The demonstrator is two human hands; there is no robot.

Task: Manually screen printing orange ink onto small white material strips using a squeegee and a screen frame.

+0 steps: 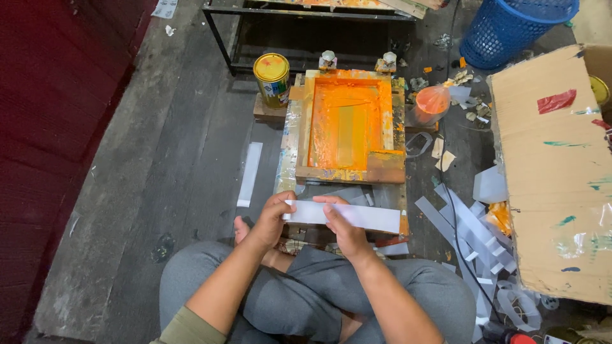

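Note:
I sit cross-legged on a dark wooden floor. Both hands hold a long white paper strip (363, 216) level in front of my knees. My left hand (273, 220) pinches the strip's left end. My right hand (345, 228) grips it near the middle, thumb on top. Just beyond the strip lies a wooden printing screen frame (303, 127) coated in orange ink (347, 118), with two clamps at its far edge.
A yellow-lidded paint tin (272, 78) stands left of the frame. An orange-stained cup (431, 104) sits to its right. A loose white strip (249, 173) lies on the floor at left. Cut strips (472, 236), a cardboard sheet (554, 172) and a blue basket (510, 28) are at right.

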